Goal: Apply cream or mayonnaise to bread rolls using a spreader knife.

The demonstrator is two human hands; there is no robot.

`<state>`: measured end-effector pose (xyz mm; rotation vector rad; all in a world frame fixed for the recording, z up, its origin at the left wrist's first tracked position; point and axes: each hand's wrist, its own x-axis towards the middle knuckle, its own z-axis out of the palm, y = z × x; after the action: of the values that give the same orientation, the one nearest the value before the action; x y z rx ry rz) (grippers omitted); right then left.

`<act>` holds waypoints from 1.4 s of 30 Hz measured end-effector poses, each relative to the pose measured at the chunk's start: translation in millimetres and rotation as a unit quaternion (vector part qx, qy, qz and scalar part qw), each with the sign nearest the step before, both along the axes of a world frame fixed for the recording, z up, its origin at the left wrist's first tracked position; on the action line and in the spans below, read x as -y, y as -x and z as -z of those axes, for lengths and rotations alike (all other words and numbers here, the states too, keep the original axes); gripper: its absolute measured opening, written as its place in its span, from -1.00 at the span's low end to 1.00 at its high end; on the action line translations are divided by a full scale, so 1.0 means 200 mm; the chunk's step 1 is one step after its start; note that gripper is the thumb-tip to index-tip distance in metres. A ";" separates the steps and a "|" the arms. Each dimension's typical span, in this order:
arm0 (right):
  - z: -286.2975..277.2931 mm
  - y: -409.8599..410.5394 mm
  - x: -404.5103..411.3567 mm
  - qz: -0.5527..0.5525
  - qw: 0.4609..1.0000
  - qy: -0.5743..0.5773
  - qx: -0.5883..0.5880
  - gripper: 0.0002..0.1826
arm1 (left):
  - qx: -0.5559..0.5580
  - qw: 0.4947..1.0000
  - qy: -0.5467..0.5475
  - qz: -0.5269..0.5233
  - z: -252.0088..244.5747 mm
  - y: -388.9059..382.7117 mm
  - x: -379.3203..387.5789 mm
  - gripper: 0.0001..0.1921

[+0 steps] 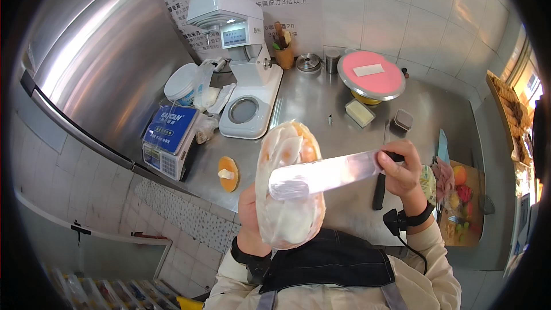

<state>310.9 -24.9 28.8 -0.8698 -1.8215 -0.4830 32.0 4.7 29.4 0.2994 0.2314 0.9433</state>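
A round, cream-coated cake (288, 219) is held up above the steel counter, tilted so that its coated face shows. My left hand (253, 213) supports it from below and behind, with most of the fingers hidden. Orange-brown cake shows through the cream at the upper right edge. In my right hand (403, 170) is the black handle of a wide metal icing spatula (344, 171). Its cream-smeared tip lies across the middle of the cake. A small golden cake piece (229, 168) with a dab of cream rests on the counter to the left.
A digital scale (165, 161) and a white stand mixer (245, 90) stand left. Behind are a pink-topped cake turntable (374, 75), a butter-coloured block in a container (360, 113) and a small lidded tub (401, 119). A black-handled knife (379, 191) lies near fruit on a board (462, 232).
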 end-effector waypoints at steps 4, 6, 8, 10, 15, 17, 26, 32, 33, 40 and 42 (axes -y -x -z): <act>0.12 -0.01 -0.05 0.000 1.000 -0.011 -0.012 -0.45 | -0.021 0.998 0.058 -0.013 -0.05 0.00 -0.01 -0.29; 0.24 -0.02 -0.02 0.016 0.998 0.014 -0.054 -0.50 | 0.001 0.998 0.069 0.000 -0.01 0.00 -0.01 -0.31; 0.39 -0.05 0.00 0.008 0.993 0.045 -0.106 -0.52 | 0.022 0.996 0.082 0.014 0.00 0.01 0.00 -0.33; 0.42 -0.05 0.00 -0.001 0.984 0.076 -0.159 -0.54 | 0.098 0.989 0.107 0.033 -0.01 0.00 -0.01 -0.33; 0.17 -0.06 -0.01 -0.004 0.993 0.045 -0.110 -0.57 | -0.009 1.000 0.016 0.023 0.00 0.05 0.02 -0.29; 0.00 -0.05 -0.03 -0.036 0.989 0.083 -0.121 -0.56 | 0.034 0.997 0.043 0.059 0.03 0.06 0.01 -0.31; -0.11 -0.17 0.02 -0.066 0.974 0.215 -0.005 -0.49 | -0.051 0.997 -0.033 0.039 -0.07 0.06 0.02 -0.63; -0.06 -0.17 0.07 -0.038 0.988 0.145 0.029 -0.49 | 0.000 0.998 0.035 0.044 -0.03 0.05 0.01 -0.49; -0.02 -0.15 0.06 -0.038 0.988 0.144 0.029 -0.49 | 0.017 0.996 0.080 0.046 0.00 0.06 0.01 -0.37; 0.37 0.10 0.04 -0.091 0.954 0.219 -0.184 -0.59 | 0.034 0.999 0.004 0.038 -0.02 0.01 0.00 -0.50; 0.42 0.15 0.03 -0.102 0.952 0.184 -0.222 -0.59 | 0.136 0.987 0.038 0.081 -0.03 -0.02 0.01 -0.46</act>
<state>280.2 -31.5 -56.1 -0.9351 -1.5743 0.1860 35.5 2.6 35.3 0.1144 -0.0080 0.8017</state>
